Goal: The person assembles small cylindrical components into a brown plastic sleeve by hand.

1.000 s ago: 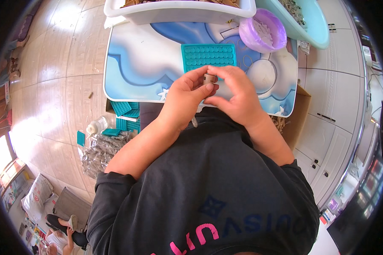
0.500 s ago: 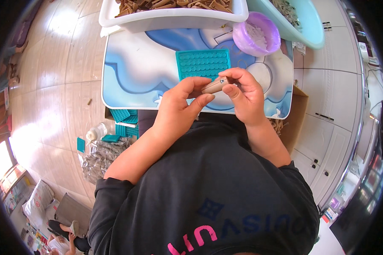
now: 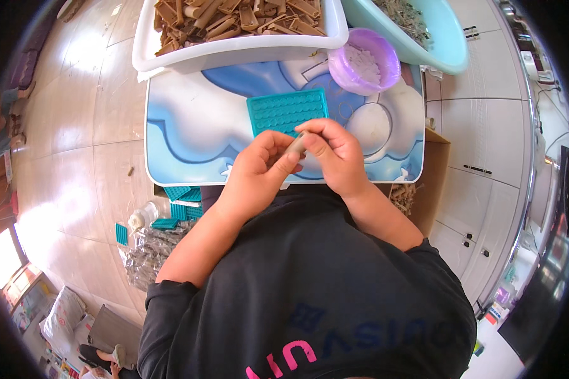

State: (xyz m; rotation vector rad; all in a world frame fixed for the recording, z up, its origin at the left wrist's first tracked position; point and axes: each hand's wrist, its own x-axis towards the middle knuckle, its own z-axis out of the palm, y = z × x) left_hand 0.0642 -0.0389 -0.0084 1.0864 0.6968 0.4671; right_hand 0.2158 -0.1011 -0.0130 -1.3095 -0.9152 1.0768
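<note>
Between the fingertips of both hands sits a small brown plastic casing (image 3: 296, 144), tilted and partly covered by the fingers. My left hand (image 3: 251, 174) is closed on its near end, thumb along the side. At the far end, my right hand (image 3: 336, 158) pinches it between thumb and forefinger. Just beyond the fingers, a teal tray (image 3: 286, 108) with rows of rounded hollows lies on a small table (image 3: 189, 117) patterned in blue and white.
At the table's far edge stands a white bin (image 3: 234, 49) of brown plastic pieces. Right of it are a purple bowl (image 3: 395, 74) with whitish bits and a light-blue tub (image 3: 452, 47). A cardboard box (image 3: 437, 174) is at right; clear bags (image 3: 148, 252) and teal trays lie left.
The brown casing has been turned in my fingers, so less of it shows now. Both hands have shifted slightly left and closer together. The whole view has tilted, showing more of the bin.
</note>
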